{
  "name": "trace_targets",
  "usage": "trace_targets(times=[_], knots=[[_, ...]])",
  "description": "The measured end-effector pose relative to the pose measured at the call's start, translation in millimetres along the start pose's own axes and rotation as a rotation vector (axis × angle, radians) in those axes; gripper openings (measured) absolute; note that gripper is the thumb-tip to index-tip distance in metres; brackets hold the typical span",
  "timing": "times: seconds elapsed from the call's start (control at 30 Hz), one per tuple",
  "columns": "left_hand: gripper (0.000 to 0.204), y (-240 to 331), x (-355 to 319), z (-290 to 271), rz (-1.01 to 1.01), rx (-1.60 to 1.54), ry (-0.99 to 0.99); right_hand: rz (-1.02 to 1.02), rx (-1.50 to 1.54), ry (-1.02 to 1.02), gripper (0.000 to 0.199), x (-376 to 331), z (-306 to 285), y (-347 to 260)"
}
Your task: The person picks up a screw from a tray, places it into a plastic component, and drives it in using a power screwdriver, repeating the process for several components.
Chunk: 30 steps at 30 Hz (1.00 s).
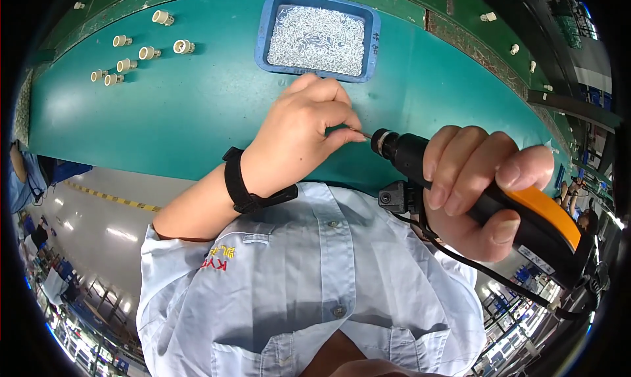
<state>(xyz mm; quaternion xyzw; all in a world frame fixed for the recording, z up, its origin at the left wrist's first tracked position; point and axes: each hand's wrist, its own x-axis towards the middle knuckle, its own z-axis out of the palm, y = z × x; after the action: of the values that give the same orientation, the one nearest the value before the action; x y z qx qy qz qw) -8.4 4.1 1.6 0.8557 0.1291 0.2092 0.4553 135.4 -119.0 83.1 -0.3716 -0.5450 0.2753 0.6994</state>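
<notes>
My right hand [476, 186] is wrapped around a black and orange electric screwdriver [411, 155], held tilted with its nose to the left. A thin bit [365, 134] sticks out of the nose. The thumb and forefinger of my left hand [305, 120] pinch together at the tip of this bit. Whether a screw sits between those fingertips is hidden. Just beyond my left hand stands a blue tray [261, 38], which holds a layer of small silvery screws [315, 38]. A black strap [238, 180] circles my left wrist.
Several cream fittings with clear ends [150, 53] stand or lie at the far left of the green tabletop [184, 117]. More small fittings [488, 17] rest along the raised green ledge at right. A black cable [486, 272] trails below my right hand.
</notes>
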Motion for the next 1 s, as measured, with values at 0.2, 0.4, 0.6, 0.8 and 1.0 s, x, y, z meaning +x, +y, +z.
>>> trace_targets(times=[0.2,0.4,0.6,0.8,1.0], knots=[[0.023,-14.0,-0.9,20.8,-0.208,-0.227,0.044,0.091,-0.170,0.163,0.032,-1.2,8.4,3.6],[0.023,-30.3,-5.6,29.7,-0.316,-0.381,0.000,0.099,-0.184,0.194,0.031,2.5,12.5,19.6],[0.022,-30.9,-5.0,30.8,-0.325,-0.399,0.009,0.160,-0.281,0.268,0.032,5.2,20.9,32.4],[0.022,-28.3,-4.4,29.4,-0.312,-0.388,0.013,0.151,-0.266,0.242,0.031,6.4,21.5,38.7],[0.022,-30.3,-4.5,30.6,-0.280,-0.370,0.020,0.158,-0.245,0.208,0.028,7.3,23.1,40.7]])
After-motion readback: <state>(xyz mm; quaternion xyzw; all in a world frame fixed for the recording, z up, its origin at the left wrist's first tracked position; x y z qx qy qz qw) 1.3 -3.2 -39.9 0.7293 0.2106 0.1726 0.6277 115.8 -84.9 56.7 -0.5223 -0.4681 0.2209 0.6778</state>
